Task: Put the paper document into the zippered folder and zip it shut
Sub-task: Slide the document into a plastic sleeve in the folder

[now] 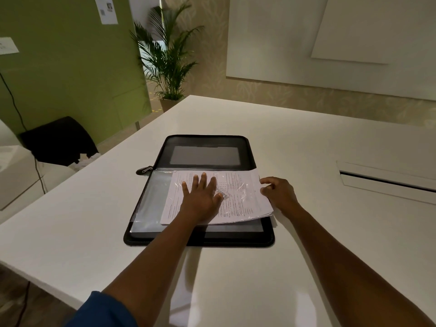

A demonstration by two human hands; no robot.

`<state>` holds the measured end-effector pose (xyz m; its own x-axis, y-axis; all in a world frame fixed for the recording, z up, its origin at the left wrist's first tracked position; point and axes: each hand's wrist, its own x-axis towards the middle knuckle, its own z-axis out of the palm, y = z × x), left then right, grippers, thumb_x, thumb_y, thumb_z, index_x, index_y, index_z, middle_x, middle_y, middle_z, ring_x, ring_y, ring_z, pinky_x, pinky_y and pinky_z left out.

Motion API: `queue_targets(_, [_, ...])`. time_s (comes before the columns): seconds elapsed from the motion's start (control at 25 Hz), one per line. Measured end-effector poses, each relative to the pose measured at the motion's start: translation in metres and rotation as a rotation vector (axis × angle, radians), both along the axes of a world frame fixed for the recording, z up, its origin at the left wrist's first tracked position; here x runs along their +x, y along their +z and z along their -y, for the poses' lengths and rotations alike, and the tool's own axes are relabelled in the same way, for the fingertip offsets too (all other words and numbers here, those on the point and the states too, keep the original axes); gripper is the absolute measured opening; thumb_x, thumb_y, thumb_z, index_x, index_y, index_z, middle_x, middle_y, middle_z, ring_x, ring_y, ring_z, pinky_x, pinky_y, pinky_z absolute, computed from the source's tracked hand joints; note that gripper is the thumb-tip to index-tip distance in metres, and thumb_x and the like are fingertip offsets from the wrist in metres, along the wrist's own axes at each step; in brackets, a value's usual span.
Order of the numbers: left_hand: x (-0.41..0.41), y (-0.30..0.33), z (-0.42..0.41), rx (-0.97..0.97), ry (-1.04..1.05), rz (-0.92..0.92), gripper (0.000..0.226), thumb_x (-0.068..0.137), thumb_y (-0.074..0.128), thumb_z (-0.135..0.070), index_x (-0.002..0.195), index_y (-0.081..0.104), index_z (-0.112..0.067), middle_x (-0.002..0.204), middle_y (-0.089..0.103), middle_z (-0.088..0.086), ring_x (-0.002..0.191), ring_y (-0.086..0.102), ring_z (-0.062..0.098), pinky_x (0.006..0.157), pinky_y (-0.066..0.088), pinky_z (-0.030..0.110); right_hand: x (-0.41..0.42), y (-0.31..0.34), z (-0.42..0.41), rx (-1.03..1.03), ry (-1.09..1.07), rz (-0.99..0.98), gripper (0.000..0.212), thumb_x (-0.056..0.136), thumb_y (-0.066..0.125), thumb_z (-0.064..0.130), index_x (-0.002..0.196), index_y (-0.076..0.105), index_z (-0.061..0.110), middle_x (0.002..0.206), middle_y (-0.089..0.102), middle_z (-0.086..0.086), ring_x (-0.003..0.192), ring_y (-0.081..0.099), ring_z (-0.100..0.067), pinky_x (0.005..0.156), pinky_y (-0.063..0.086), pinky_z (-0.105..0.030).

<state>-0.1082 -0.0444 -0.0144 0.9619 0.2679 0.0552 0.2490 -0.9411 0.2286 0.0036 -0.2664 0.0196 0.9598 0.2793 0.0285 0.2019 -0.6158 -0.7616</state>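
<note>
From the head view I see the zippered folder (203, 192) lying open and flat on the white counter (306, 244), its far flap toward the wall and its near flap toward the person. The zipper pull (144, 170) sits at the left end of the fold. The paper document (238, 197) lies on the near flap, tilted, its right edge reaching past the folder's right rim; part of it appears to sit under a clear plastic sleeve. The left hand (200, 197) lies flat on the document, fingers (203, 179) straight and spread, pressing down and grasping nothing. The right hand (279, 191) is at the document's right edge, fingers curled, thumb and fingertips pinching that edge. A slot cover (387, 182) is set into the counter, well apart to the right.
</note>
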Motion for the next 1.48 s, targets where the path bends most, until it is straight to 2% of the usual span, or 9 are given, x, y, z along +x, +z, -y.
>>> queue_targets(0.4, [-0.001,0.001,-0.004,0.011,-0.027,-0.023,0.069,0.098,0.013,-0.061,0.156,0.003,-0.028,0.165,-0.01,0.004,0.15,-0.015,0.03,0.117,-0.01,0.06,0.001,-0.008,-0.021,-0.002,0.02,-0.059,0.029,0.087,0.069,0.017,0.117,0.07,0.014,0.107,0.072,-0.005,0.085,0.065,-0.016,0.077,0.052,-0.027])
queue_targets(0.56, [-0.003,0.002,-0.012,0.022,-0.031,0.009,0.067,0.098,0.012,-0.061,0.156,0.004,-0.029,0.165,-0.008,0.003,0.15,-0.015,0.029,0.116,-0.013,0.059,0.002,-0.01,-0.023,0.023,-0.033,-0.08,0.026,0.086,0.07,0.018,0.112,0.069,0.013,0.105,0.071,-0.005,0.089,0.067,-0.02,0.083,0.057,-0.033])
queue_targets(0.84, [-0.007,-0.001,-0.02,0.011,-0.033,-0.005,0.068,0.097,0.012,-0.062,0.156,0.003,-0.029,0.165,-0.009,0.003,0.15,-0.016,0.029,0.116,-0.012,0.061,-0.004,-0.014,-0.032,-0.008,-0.041,-0.039,0.016,0.09,0.066,0.019,0.104,0.072,0.014,0.102,0.072,-0.004,0.09,0.066,-0.019,0.086,0.056,-0.034])
queue_targets(1.04, [-0.005,-0.003,-0.021,0.011,-0.032,-0.017,0.069,0.097,0.012,-0.062,0.156,0.001,-0.028,0.164,-0.011,0.004,0.15,-0.016,0.03,0.116,-0.012,0.06,-0.006,-0.017,-0.038,-0.026,-0.083,-0.037,0.019,0.096,0.057,0.024,0.097,0.072,0.011,0.099,0.071,-0.008,0.088,0.064,-0.02,0.082,0.053,-0.032])
queue_targets(1.16, [-0.004,-0.004,-0.021,0.017,-0.031,-0.031,0.071,0.096,0.012,-0.064,0.156,-0.001,-0.028,0.164,-0.014,0.004,0.149,-0.018,0.031,0.116,-0.013,0.06,-0.006,-0.014,-0.044,-0.043,-0.071,-0.082,0.025,0.096,0.056,0.027,0.102,0.074,0.01,0.099,0.071,-0.007,0.09,0.065,-0.022,0.082,0.053,-0.032])
queue_targets(1.24, [-0.003,-0.005,-0.021,0.021,-0.03,-0.03,0.072,0.096,0.012,-0.065,0.156,-0.002,-0.028,0.164,-0.016,0.004,0.149,-0.019,0.031,0.115,-0.016,0.058,-0.008,-0.013,-0.047,-0.047,-0.068,-0.09,0.025,0.097,0.055,0.028,0.088,0.072,0.012,0.091,0.071,-0.006,0.085,0.065,-0.022,0.079,0.053,-0.032])
queue_targets(1.32, [-0.002,-0.005,-0.021,0.024,-0.033,-0.03,0.073,0.096,0.012,-0.066,0.156,-0.003,-0.028,0.163,-0.016,0.004,0.148,-0.02,0.031,0.113,-0.019,0.055,-0.011,-0.012,-0.049,-0.036,-0.076,-0.077,0.027,0.097,0.055,0.027,0.073,0.067,0.023,0.078,0.067,0.001,0.078,0.064,-0.019,0.072,0.051,-0.029])
queue_targets(1.4, [-0.001,-0.006,-0.021,0.029,-0.04,-0.034,0.073,0.096,0.012,-0.066,0.156,-0.003,-0.027,0.163,-0.017,0.005,0.148,-0.02,0.032,0.113,-0.018,0.055,-0.015,-0.012,-0.049,-0.03,-0.081,-0.077,0.024,0.096,0.055,0.025,0.077,0.07,0.023,0.075,0.064,0.006,0.075,0.062,-0.017,0.069,0.05,-0.027])
queue_targets(1.48, [0.0,-0.006,-0.023,0.026,-0.046,-0.035,0.074,0.095,0.011,-0.066,0.156,-0.003,-0.027,0.163,-0.017,0.005,0.148,-0.02,0.032,0.113,-0.017,0.055,-0.015,-0.011,-0.049,0.014,-0.09,-0.119,0.021,0.095,0.056,0.023,0.08,0.071,0.02,0.078,0.067,0.003,0.076,0.063,-0.018,0.068,0.05,-0.026])
